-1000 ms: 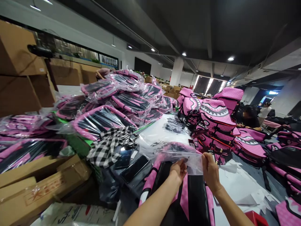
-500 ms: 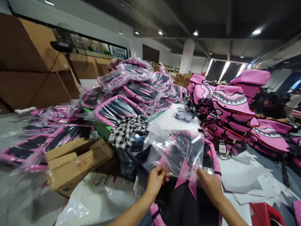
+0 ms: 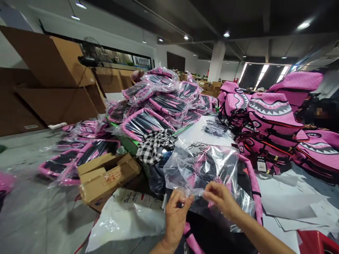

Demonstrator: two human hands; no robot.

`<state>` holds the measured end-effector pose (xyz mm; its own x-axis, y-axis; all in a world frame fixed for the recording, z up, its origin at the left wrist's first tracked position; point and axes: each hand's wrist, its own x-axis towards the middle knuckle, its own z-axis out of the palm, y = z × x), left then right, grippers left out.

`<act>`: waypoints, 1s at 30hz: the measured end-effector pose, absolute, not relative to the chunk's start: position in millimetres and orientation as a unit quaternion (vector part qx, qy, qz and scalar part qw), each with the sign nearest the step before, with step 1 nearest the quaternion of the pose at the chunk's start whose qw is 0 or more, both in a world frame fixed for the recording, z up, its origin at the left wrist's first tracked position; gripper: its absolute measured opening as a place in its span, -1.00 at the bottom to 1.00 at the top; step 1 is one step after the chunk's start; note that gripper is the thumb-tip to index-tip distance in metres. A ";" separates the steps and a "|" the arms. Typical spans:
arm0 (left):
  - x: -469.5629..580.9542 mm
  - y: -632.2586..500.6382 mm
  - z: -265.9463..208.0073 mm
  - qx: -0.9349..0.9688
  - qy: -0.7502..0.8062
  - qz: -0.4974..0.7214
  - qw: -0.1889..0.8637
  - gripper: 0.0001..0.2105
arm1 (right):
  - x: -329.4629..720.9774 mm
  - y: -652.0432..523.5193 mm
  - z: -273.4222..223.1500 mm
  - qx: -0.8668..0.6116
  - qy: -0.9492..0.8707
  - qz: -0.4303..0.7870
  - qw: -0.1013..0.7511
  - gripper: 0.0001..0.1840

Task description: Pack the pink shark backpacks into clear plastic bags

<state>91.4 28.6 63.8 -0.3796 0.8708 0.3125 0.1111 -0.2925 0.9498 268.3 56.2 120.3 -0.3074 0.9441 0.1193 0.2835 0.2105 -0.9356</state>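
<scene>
A clear plastic bag (image 3: 225,158) lies over a pink and black backpack (image 3: 255,176) in front of me. My left hand (image 3: 176,210) pinches the near edge of the bag. Close beside it, my right hand (image 3: 218,195) pinches the same edge between thumb and fingers. Pink pieces of the backpack show through the film. The lower part of the backpack, with a pink strap, runs beneath my hands. A black-and-white checked cloth (image 3: 152,146) lies just beyond, to the left.
Bagged pink and black backpacks (image 3: 148,123) are heaped behind. Unbagged pink backpacks (image 3: 272,113) with shark-mouth prints stand stacked at right. An open cardboard box (image 3: 106,180) and a white plastic sack (image 3: 127,218) sit at left. Paper sheets (image 3: 288,197) and a red object (image 3: 315,241) lie at right.
My hands have come closer together, the right one moving left toward the left. The bag's edge is now gathered between them, and the pink points below it are mostly covered.
</scene>
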 end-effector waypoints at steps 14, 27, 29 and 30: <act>71.0 32.3 100.3 0.697 0.531 0.441 -0.191 -0.61 | 241.9 59.8 142.6 -0.433 -0.842 0.069 0.314 -0.85; -12.4 40.6 26.2 0.633 0.625 0.456 0.004 -0.55 | 410.8 39.1 94.5 -0.698 -0.648 0.065 0.298 -0.77; -12.7 41.6 8.5 0.607 0.647 0.457 0.067 -0.53 | 409.3 36.5 101.1 -0.686 -0.603 0.181 0.366 -0.70; -16.1 42.4 -0.4 0.582 0.668 0.454 0.096 -0.53 | 407.5 34.2 104.7 -0.668 -0.604 0.215 0.379 -0.69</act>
<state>-16.1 42.4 -0.4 -0.3047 0.8640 0.4008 0.6898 -0.0899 0.7184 407.5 34.2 104.7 0.1787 0.9692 0.1692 0.6432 0.0151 -0.7656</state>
